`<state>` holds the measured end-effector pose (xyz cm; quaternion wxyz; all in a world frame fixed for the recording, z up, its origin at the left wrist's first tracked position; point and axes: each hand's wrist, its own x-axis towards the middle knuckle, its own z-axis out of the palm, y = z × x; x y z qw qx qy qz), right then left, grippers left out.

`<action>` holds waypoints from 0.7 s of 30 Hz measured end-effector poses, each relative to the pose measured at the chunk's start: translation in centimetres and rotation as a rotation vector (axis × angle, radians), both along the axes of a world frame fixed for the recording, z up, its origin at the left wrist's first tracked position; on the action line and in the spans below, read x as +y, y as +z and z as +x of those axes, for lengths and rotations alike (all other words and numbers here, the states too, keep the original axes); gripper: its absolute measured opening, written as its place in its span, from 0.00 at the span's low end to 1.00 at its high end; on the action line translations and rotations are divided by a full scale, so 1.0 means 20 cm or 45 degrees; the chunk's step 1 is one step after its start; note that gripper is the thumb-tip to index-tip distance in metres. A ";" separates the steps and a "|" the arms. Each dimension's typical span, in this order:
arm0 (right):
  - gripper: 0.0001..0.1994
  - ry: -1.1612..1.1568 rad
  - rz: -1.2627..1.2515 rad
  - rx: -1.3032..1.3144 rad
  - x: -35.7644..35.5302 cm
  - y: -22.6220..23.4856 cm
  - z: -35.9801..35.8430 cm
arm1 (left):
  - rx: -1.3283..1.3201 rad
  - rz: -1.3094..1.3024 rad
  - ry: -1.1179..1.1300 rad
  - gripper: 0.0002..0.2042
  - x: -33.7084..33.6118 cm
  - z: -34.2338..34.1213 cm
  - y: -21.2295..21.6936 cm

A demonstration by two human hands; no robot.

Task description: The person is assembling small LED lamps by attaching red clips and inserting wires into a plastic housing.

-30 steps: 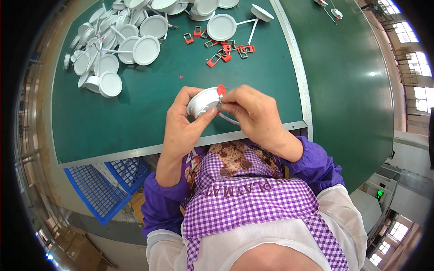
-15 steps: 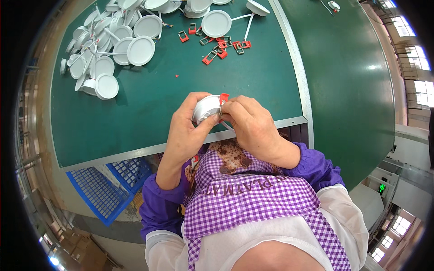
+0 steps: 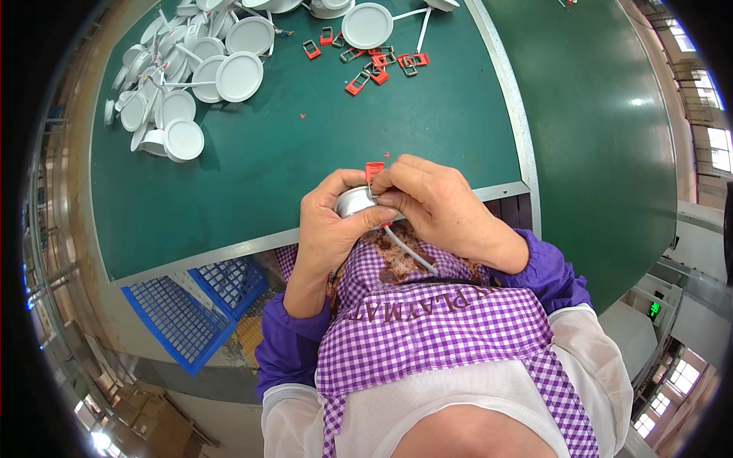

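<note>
My left hand (image 3: pixel 330 227) cups a small round white lamp housing (image 3: pixel 353 201) with a metal back, held close to my chest at the near edge of the green table (image 3: pixel 305 145). My right hand (image 3: pixel 439 208) pinches a red clip (image 3: pixel 374 169) with a wire spring against the top of the housing. A white cable (image 3: pixel 410 250) hangs down from the housing over my purple checked apron. Both hands touch the housing.
A heap of white round lamp housings (image 3: pixel 179 84) lies at the far left of the table. Several loose red clips (image 3: pixel 376 65) and another white housing (image 3: pixel 367 25) lie at the far middle. Blue plastic crates (image 3: pixel 191 305) stand below the table's front edge.
Both hands have drawn the housing closer to my chest and turned it, so its metal back shows. The red clip now stands at its top edge.
</note>
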<state>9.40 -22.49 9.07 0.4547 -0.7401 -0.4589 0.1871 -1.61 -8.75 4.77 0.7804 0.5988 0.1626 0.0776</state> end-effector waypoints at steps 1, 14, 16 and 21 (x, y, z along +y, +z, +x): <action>0.07 0.030 -0.010 -0.019 -0.01 0.00 0.00 | -0.020 -0.018 -0.001 0.18 0.00 -0.01 -0.01; 0.09 -0.260 0.027 -0.006 0.01 -0.03 0.05 | 0.081 -0.132 0.231 0.16 0.02 0.05 0.03; 0.12 -0.196 -0.053 0.169 -0.01 -0.03 0.06 | 0.101 -0.176 0.248 0.16 0.02 0.05 0.02; 0.09 -0.146 0.015 -0.021 0.01 -0.04 0.04 | 0.091 -0.193 0.310 0.15 0.01 0.06 0.02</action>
